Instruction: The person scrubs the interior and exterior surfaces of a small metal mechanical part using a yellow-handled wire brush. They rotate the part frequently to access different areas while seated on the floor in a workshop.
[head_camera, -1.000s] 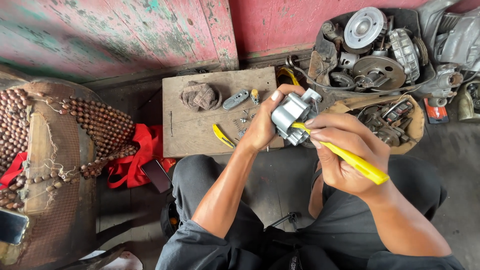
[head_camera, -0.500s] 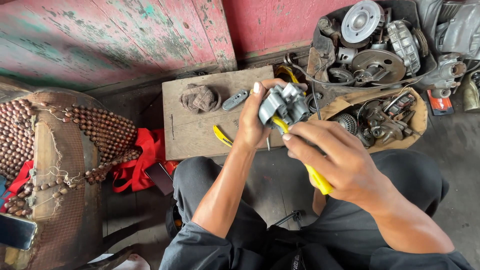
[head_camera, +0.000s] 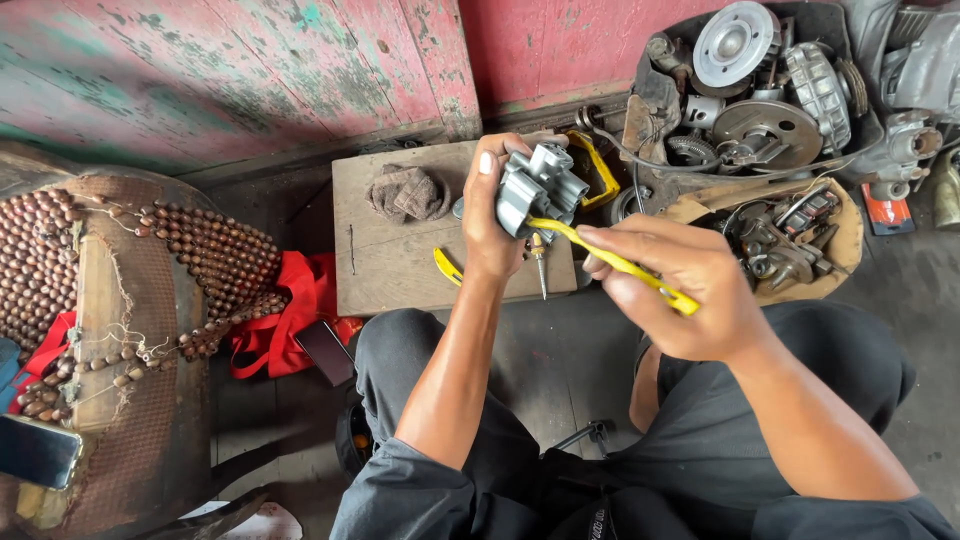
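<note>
Above the wooden board (head_camera: 400, 270), left hand (head_camera: 490, 225) grips a grey carburettor (head_camera: 538, 190); right hand (head_camera: 670, 290) holds a yellow-handled tool (head_camera: 620, 265) against it; crumpled rag (head_camera: 408, 195) and engine parts (head_camera: 760, 110) nearby.

Peeling red-green wall (head_camera: 200, 80), dark floor (head_camera: 560, 370)

A wooden board (head_camera: 400, 265) lies before the person's knees, a rag (head_camera: 407, 194) on it; the left hand (head_camera: 490, 215) holds a metal part (head_camera: 538, 188) above its right end (engine parts (head_camera: 760, 120) lie further right)
</note>
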